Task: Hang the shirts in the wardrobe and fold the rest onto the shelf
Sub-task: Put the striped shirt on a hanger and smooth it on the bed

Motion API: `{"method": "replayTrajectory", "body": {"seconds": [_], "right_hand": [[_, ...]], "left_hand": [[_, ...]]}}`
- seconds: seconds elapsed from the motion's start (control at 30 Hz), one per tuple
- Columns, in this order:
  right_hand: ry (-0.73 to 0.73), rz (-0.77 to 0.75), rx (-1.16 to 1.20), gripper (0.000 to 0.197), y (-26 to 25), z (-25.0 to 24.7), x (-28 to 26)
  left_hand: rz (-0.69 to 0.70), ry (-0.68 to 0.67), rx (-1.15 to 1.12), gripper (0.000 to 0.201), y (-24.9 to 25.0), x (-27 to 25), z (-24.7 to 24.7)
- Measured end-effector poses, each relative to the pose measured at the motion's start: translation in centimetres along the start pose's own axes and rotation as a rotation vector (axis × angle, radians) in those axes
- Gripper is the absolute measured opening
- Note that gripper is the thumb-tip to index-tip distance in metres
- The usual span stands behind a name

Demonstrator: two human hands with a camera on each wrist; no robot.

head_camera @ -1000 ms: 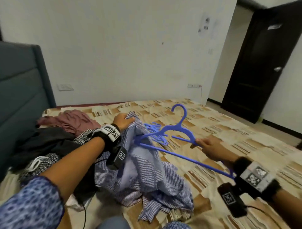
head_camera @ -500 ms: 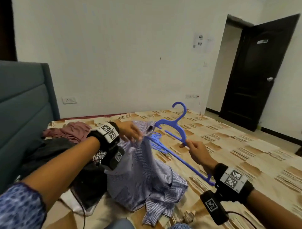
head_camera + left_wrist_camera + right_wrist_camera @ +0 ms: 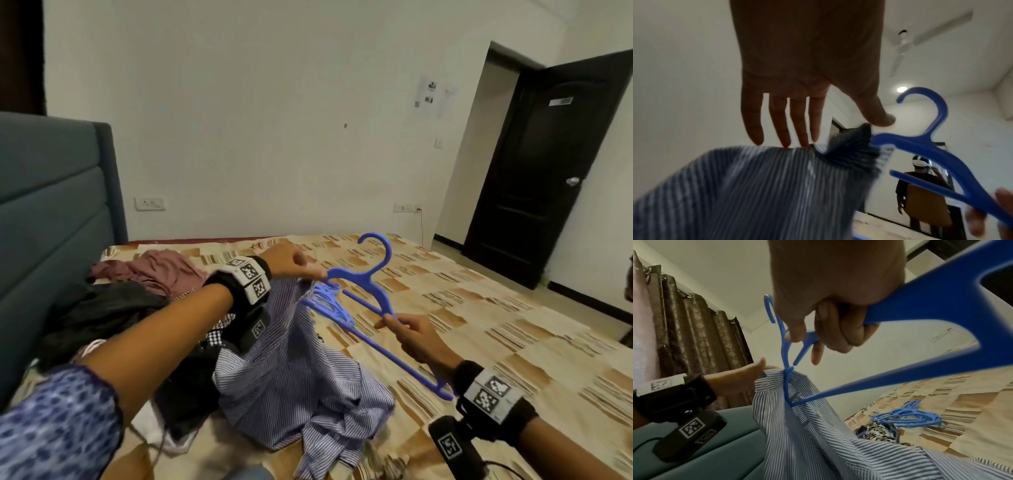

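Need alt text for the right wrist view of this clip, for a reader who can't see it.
The right hand grips a blue plastic hanger, its far end pushed into the collar of a blue-and-white striped shirt that the left hand holds up. More blue hangers lie on the patterned bedspread behind.

Shirt (image 3: 301, 370) heaped on bed (image 3: 513, 325), its top edge raised to the hanger (image 3: 371, 284) tip. Clothes pile (image 3: 113, 308) left of shirt, against headboard (image 3: 51, 222). Spare hangers (image 3: 330, 301) on bed behind shirt, under the held hanger. Door (image 3: 548, 171) far right, wall (image 3: 257, 120) behind bed.
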State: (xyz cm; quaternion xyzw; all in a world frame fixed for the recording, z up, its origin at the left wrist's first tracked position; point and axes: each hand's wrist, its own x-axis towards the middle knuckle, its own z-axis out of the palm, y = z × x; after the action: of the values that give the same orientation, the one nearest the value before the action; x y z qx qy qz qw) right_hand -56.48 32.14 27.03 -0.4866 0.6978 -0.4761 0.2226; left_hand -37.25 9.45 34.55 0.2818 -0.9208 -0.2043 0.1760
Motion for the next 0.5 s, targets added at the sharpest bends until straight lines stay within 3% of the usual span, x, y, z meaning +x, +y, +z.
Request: {"method": "replayTrajectory", "body": {"seconds": [0.03,0.1,0.2,0.23,0.3,0.43,0.47,0.5], "right_hand": [[-0.002,-0.010,-0.008,0.032,0.0,0.2,0.0],[0.003,-0.026,-0.035,0.029,0.1,0.5,0.2],[0.070,-0.035,-0.121,0.023,0.4,0.9,0.9],[0.095,-0.036,-0.137,0.022,0.5,1.1,1.0],[0.108,-0.025,-0.121,0.023,0.9,1.7,1.3],[-0.018,-0.049,-0.089,0.023,0.6,3.8,1.4],[-0.034,-0.078,-0.086,0.023,0.4,4.0,1.5],[-0.043,-0.102,-0.084,0.024,0.1,4.1,1.6]], "left_hand": [[-0.015,-0.012,0.110,0.042,0.3,0.2,0.6],[-0.028,0.072,0.302,0.019,0.6,0.4,1.3],[-0.035,0.126,0.296,0.013,0.0,0.3,1.8],[-0.018,0.077,0.261,0.021,-0.3,0.0,1.8],[0.016,-0.106,0.201,0.008,-1.5,-0.8,1.7],[-0.071,-0.476,0.146,0.020,-4.3,-3.3,0.9],[-0.092,-0.469,0.104,0.030,-4.9,-3.5,0.6],[-0.093,-0.357,0.068,0.040,-5.4,-3.6,0.2]]}}
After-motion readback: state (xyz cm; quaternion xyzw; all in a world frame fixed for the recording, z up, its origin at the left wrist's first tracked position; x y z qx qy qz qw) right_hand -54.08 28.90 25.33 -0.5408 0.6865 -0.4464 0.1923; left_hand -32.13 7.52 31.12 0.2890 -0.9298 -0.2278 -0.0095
